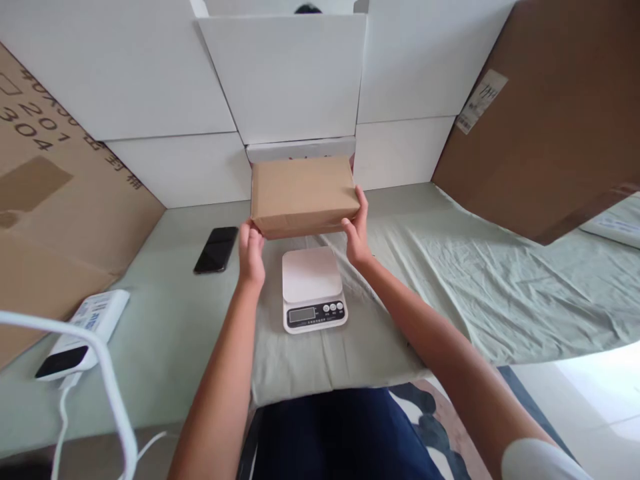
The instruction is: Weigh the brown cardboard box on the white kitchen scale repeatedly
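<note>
A cardboard box [303, 193] is being held just beyond and above a small kitchen scale [313, 288], lifted clear of its white weighing plate. The left hand [251, 252] is gripping the near left corner and the right hand [357, 230] is pressing flat against the right end, so the box is staying level between them. It is plain brown, closed and rectangular, with a seam along the front. The scale is sitting on a pale green cloth [450, 280], a black phone [217, 249] lying to the left.
</note>
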Tool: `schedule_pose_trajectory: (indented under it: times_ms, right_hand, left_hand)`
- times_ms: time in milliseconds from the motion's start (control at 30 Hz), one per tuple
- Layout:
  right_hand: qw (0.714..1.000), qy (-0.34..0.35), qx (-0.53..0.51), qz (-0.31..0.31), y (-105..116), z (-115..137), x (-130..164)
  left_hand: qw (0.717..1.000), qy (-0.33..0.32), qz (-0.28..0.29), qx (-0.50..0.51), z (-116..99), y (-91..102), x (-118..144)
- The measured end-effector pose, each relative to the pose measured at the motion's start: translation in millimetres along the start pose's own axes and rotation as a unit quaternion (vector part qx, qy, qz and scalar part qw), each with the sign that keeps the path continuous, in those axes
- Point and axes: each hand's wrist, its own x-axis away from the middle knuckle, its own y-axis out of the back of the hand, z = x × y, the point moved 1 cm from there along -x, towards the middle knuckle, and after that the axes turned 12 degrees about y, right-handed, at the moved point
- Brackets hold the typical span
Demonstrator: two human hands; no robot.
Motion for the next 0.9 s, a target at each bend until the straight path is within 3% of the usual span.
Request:
schedule_pose_trajectory:
  times_ms: [133, 233, 433, 700, 900]
  right_hand:
    - [0.998, -0.050, -0.023, 0.005, -8, -39, 18]
    - [0.997, -0.072, -0.020, -0.002, -6, -50, 24]
    - [0.995, -0.099, -0.033, 0.003, -2, -52, 25]
    - [0.976, -0.204, -0.061, -0.056, 12, -65, 30]
    - [0.979, -0.190, -0.076, 0.009, 4, -67, 30]
  left_hand:
    - [0.999, 0.049, -0.002, -0.002, 44, -1.6, -9]
    - [0.997, 0.070, -0.009, 0.005, 55, -1.7, -6]
    - [0.995, 0.093, -0.009, 0.025, 56, -1.8, -8]
    - [0.996, 0.065, -0.061, 0.025, 48, 25.3, -15]
    - [0.992, 0.110, -0.052, 0.031, 49, 22.4, -16]
